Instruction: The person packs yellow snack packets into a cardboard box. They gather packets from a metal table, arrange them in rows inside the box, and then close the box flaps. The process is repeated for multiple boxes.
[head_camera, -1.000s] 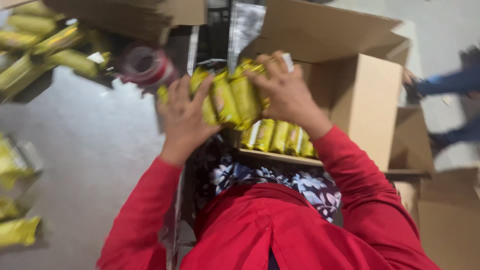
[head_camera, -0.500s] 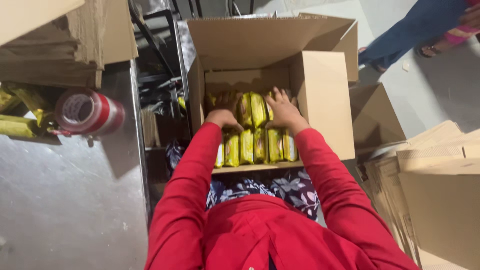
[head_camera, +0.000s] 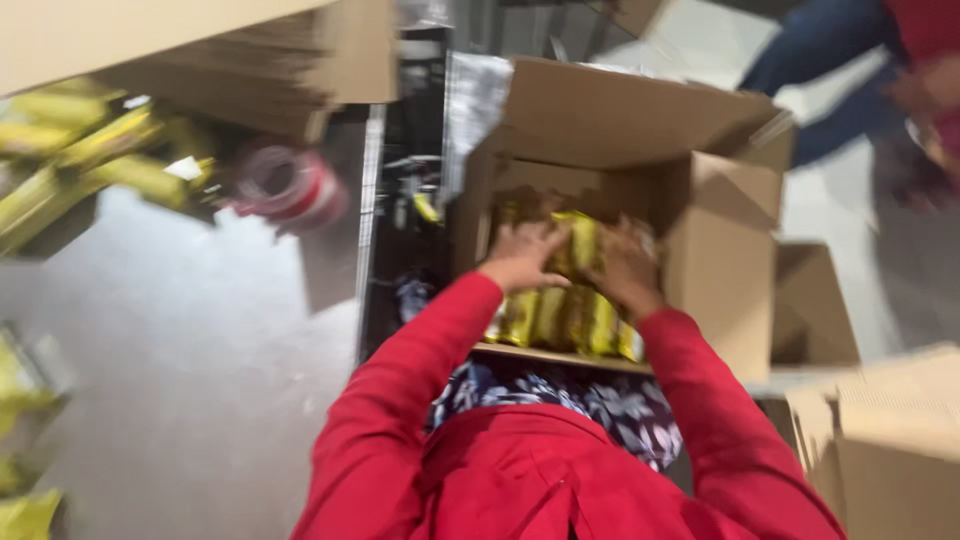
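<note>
An open cardboard box (head_camera: 720, 250) stands in front of me, partly filled with yellow packets (head_camera: 560, 318) in rows. Both my hands are inside it, pressed on a bunch of yellow packets (head_camera: 578, 240) between them. My left hand (head_camera: 520, 255) grips the bunch from the left and my right hand (head_camera: 625, 265) from the right. My red sleeves reach in from below. The picture is blurred by motion.
A grey table (head_camera: 180, 380) lies at the left with a red roll of tape (head_camera: 290, 190), loose yellow packets (head_camera: 90, 160) and flat cardboard stacked above (head_camera: 250, 70). More cardboard boxes (head_camera: 890, 440) stand at the right. Another person's legs (head_camera: 830, 70) are at the top right.
The camera has swung and the view shifted. My hands stay on the yellow packets and have sunk slightly deeper into the box.
</note>
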